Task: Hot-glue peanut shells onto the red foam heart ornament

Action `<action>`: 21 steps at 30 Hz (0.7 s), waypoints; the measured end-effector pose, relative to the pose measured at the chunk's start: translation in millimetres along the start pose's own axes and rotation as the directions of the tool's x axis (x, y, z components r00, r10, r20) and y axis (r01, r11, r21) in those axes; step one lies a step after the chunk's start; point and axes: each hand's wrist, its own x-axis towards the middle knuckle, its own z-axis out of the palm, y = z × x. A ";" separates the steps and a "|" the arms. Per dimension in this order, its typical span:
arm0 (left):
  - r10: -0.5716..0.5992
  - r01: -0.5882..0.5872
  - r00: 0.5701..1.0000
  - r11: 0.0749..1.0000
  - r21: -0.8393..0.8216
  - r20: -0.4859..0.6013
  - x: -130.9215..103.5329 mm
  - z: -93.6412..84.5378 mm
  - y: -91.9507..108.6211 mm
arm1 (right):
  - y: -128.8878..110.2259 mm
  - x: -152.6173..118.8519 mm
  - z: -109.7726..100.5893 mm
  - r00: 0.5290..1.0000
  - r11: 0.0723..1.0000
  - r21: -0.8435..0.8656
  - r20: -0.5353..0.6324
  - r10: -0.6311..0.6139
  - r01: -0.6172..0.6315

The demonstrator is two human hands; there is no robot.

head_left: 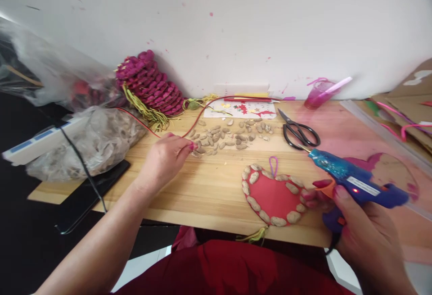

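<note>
My right hand (354, 214) is wrapped round a blue glue gun (351, 178) with an orange trigger; its tip points up and left. Beside it lies a red heart (270, 196) edged with peanuts, a purple loop at its top and a yellow-green tassel below. My left hand (168, 155) is pinched closed at the left end of scattered peanuts (216, 137); what its fingertips hold, if anything, is hidden. A thin red cord (199, 114) runs just behind this hand.
Black-handled scissors (299, 133) lie behind the heart. Further back are a pink cup (317, 96) and a paper with red scraps (240, 109). At the left are a magenta peanut bundle (151, 83), a plastic bag (97, 142) and a black phone (91, 198). Cardboard (411, 88) stands right.
</note>
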 end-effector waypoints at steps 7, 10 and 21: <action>-0.061 0.058 0.997 0.995 0.081 0.041 -2.3 -4.8 4.2 | 2.2 2.8 -0.7 0.992 0.996 0.035 0.084 -0.090 0.087; -0.003 0.002 1.000 0.996 0.091 0.012 -3.7 -0.6 -0.4 | 3.1 2.4 -1.5 0.990 0.995 0.044 0.105 -0.097 0.092; 0.059 -0.054 0.998 0.988 0.144 -0.028 -2.2 1.2 -2.3 | 8.5 4.9 -3.5 0.973 0.983 0.064 0.149 -0.178 0.170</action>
